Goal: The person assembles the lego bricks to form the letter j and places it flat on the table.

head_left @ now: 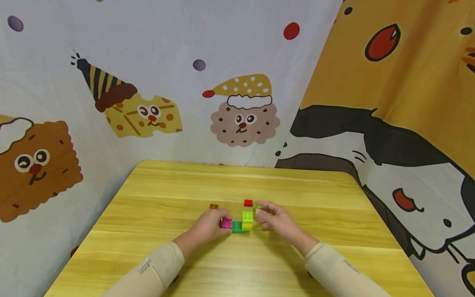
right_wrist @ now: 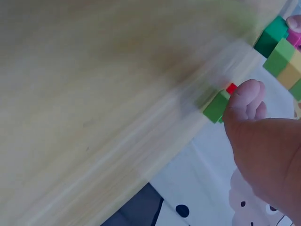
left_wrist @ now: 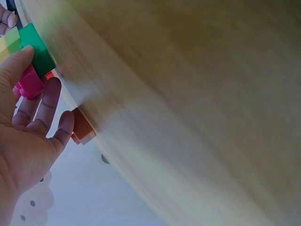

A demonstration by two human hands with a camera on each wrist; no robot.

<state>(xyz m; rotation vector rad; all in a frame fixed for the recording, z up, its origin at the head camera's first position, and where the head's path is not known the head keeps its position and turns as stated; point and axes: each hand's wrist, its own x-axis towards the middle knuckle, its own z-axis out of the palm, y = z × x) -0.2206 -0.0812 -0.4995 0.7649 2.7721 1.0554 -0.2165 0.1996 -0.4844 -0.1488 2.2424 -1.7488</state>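
Note:
My left hand (head_left: 210, 225) grips the left end of a small block build, at its magenta brick (head_left: 226, 223). In the left wrist view the thumb lies against the green brick (left_wrist: 37, 49), with the fingers on the far side. On the right end of the green base rises a stack of a yellow brick (head_left: 247, 226) under a lime brick (head_left: 247, 216). Just right of this stack, my right hand (head_left: 276, 218) holds a loose light-green brick (head_left: 257, 207) between thumb and forefinger, low at the table; its fingertips are partly hidden in the right wrist view.
A red brick (head_left: 248, 203) lies behind the build. An orange-brown brick (head_left: 214, 206) sits beyond the left hand, near its little finger in the left wrist view. The wooden table (head_left: 167, 181) ends at a printed cloth (head_left: 178, 49) behind.

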